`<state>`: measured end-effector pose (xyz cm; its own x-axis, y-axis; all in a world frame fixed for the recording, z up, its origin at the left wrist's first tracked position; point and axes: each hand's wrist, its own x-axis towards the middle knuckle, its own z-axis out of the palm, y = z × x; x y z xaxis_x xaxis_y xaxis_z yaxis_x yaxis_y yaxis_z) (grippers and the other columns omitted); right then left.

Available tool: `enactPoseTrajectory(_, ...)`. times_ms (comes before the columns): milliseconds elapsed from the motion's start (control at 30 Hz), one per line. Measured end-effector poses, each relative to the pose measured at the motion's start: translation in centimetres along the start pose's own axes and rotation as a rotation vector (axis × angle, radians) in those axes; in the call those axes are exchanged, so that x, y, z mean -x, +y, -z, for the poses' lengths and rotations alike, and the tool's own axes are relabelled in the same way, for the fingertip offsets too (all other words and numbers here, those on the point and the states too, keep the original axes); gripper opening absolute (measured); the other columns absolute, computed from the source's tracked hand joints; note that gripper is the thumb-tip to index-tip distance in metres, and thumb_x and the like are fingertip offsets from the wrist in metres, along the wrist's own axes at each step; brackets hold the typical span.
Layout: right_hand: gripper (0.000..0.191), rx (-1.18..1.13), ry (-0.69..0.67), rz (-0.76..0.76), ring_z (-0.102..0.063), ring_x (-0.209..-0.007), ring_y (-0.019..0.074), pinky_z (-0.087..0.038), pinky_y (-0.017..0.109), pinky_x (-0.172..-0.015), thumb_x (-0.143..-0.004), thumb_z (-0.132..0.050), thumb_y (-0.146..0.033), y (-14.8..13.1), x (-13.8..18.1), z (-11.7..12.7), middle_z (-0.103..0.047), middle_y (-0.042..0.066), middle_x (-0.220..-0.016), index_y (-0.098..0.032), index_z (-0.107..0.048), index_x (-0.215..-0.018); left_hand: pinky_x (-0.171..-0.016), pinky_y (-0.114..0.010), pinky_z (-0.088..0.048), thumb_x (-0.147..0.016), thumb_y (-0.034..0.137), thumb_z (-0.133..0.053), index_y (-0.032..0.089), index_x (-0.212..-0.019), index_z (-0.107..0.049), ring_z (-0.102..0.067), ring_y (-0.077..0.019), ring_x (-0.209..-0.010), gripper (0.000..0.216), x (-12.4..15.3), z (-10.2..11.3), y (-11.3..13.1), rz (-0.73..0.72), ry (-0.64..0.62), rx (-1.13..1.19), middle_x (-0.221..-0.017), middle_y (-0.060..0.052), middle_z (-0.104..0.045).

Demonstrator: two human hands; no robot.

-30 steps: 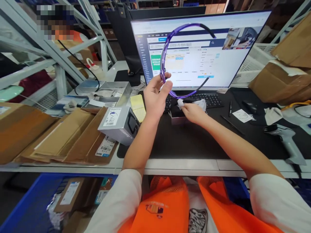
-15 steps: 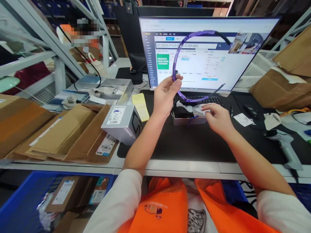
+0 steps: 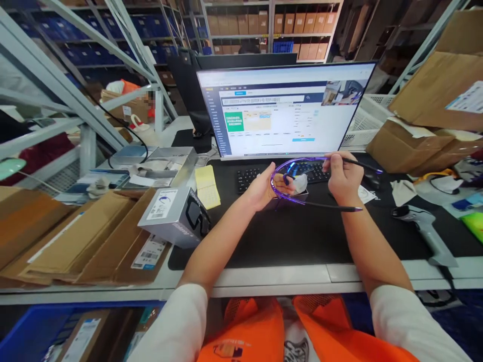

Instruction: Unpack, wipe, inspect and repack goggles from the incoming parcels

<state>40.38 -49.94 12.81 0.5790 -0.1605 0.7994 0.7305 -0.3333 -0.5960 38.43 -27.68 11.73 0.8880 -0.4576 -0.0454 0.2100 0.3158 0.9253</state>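
A translucent purple curved band (image 3: 286,194) with black ends is in front of me, turned so its loop faces left and its ends point right. My right hand (image 3: 342,176) is closed around its upper arm, near where purple meets black. My left hand (image 3: 269,188) is palm up at the band's bend, thumb raised and fingers stretched out; whether it bears any weight is unclear. Behind the band lies crumpled whitish plastic wrap (image 3: 301,184) at a small open box (image 3: 287,202), mostly hidden. A grey retail box (image 3: 175,216) picturing a similar band stands to the left.
A monitor (image 3: 271,123) and keyboard (image 3: 247,179) are behind my hands. Opened cardboard boxes (image 3: 86,236) lie left, beside a yellow notepad (image 3: 207,187). To the right are a barcode scanner (image 3: 426,231), a mouse (image 3: 372,180) and stacked cartons (image 3: 403,146).
The band has come down from upright before the screen and now lies flatter. My right hand has left the plastic wrap and grips the band; my left hand's pinch has opened. The view has tilted up.
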Motion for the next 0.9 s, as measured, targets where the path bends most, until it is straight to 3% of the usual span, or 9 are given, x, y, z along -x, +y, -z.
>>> enactPoseTrajectory(167,0.042,-0.014,0.085,-0.062,-0.057,-0.052,0.0114,-0.046,0.026,-0.052,-0.099,-0.054,-0.057,0.5,-0.7,0.8,-0.061,-0.001,-0.062,-0.02,-0.068,-0.087,-0.075,-0.034,-0.053,-0.079,0.059,-0.07,0.015,-0.096,-0.067,-0.066,-0.0183,-0.075,0.047,-0.9,0.1,-2.3,-0.314,0.212,-0.506,-0.089,-0.007,-0.07)
enactPoseTrajectory(300,0.045,-0.041,0.062,-0.136,-0.057,-0.05,0.0115,-0.046,0.026,-0.052,-0.098,-0.054,-0.06,0.7,-0.8,0.5,-0.06,-0.001,-0.061,-0.02,-0.068,-0.085,-0.1,-0.041,-0.052,-0.076,0.054,-0.08,0.02,-0.139,-0.052,-0.059,-0.0295,-0.126,0.076,-1.2,0.3,-3.5,-0.764,0.321,-0.879,-0.146,-0.018,-0.05)
enactPoseTrajectory(367,0.048,-0.046,0.019,-0.194,-0.056,-0.049,0.0118,-0.045,0.026,-0.051,-0.097,-0.053,-0.063,0.6,-0.4,-0.1,-0.06,-0.001,-0.06,-0.019,-0.068,-0.084,-0.109,-0.044,-0.048,-0.082,0.056,-0.076,0.02,-0.142,-0.05,-0.049,-0.0326,-0.14,0.075,-1.4,0.5,-3.7,-0.95,0.326,-0.9,-0.154,-0.02,-0.043)
enactPoseTrajectory(500,0.052,-0.068,-0.136,-0.29,-0.057,-0.053,0.0136,-0.048,0.028,-0.056,-0.096,-0.05,-0.066,0.1,0.6,-1.7,-0.06,0.0,-0.062,-0.019,-0.067,-0.085,-0.117,-0.047,-0.043,-0.092,0.051,-0.066,0.018,-0.128,-0.061,-0.054,-0.0293,-0.138,0.049,-1.7,0.9,-3.5,-1.014,0.351,-0.765,-0.143,-0.018,-0.058)
enactPoseTrajectory(600,0.052,-0.067,-0.236,-0.251,-0.063,-0.064,0.0162,-0.053,0.032,-0.068,-0.093,-0.055,-0.067,0.9,0.0,-1.1,-0.069,0.003,-0.081,-0.02,-0.066,-0.112,-0.118,-0.044,-0.043,-0.094,0.047,-0.065,0.019,-0.12,-0.065,-0.061,-0.0262,-0.13,0.038,-1.6,1.2,-2.7,-0.985,0.403,-0.669,-0.128,-0.014,-0.069)
enactPoseTrajectory(667,0.059,0.035,-0.204,-0.194,-0.067,-0.078,0.0184,-0.054,0.034,-0.08,-0.093,-0.057,-0.063,2.5,-1.5,1.4,-0.072,0.007,-0.103,-0.023,-0.055,-0.136,-0.116,-0.042,-0.046,-0.093,0.046,-0.067,0.02,-0.119,-0.066,-0.065,-0.0245,-0.125,0.036,-1.2,1.3,-1.7,-1.042,0.453,-0.59,-0.121,-0.011,-0.072)
enactPoseTrajectory(733,0.055,0.274,-0.11,-0.216,-0.067,-0.091,0.0204,-0.052,0.036,-0.087,-0.098,-0.051,-0.054,4.8,-3.5,5.5,-0.07,0.01,-0.115,-0.021,-0.052,-0.142,-0.113,-0.04,-0.048,-0.092,0.045,-0.07,0.021,-0.12,-0.065,-0.067,-0.0234,-0.121,0.038,-0.7,1.7,-0.6,-1.117,0.504,-0.526,-0.118,-0.01,-0.073)
enactPoseTrajectory(833,0.043,0.812,-0.165,-0.52,-0.065,-0.1,0.0223,-0.045,0.035,-0.09,-0.101,-0.047,-0.043,7.8,-6.4,12.6,-0.071,0.018,-0.106,-0.008,-0.071,-0.102,-0.11,-0.04,-0.05,-0.089,0.042,-0.073,0.02,-0.124,-0.066,-0.068,-0.0232,-0.117,0.041,0.2,2.7,1.0,-1.16,0.595,-0.569,-0.12,-0.01,-0.072)
enactPoseTrajectory(900,0.043,0.877,-0.232,-0.581,-0.066,-0.089,0.0192,-0.047,0.034,-0.085,-0.099,-0.054,-0.044,8.9,-7.3,16.1,-0.07,0.018,-0.095,-0.005,-0.071,-0.088,-0.106,-0.04,-0.052,-0.087,0.04,-0.074,0.02,-0.129,-0.065,-0.069,-0.024,-0.114,0.048,0.7,3.3,1.7,-1.167,0.667,-0.716,-0.12,-0.009,-0.072)
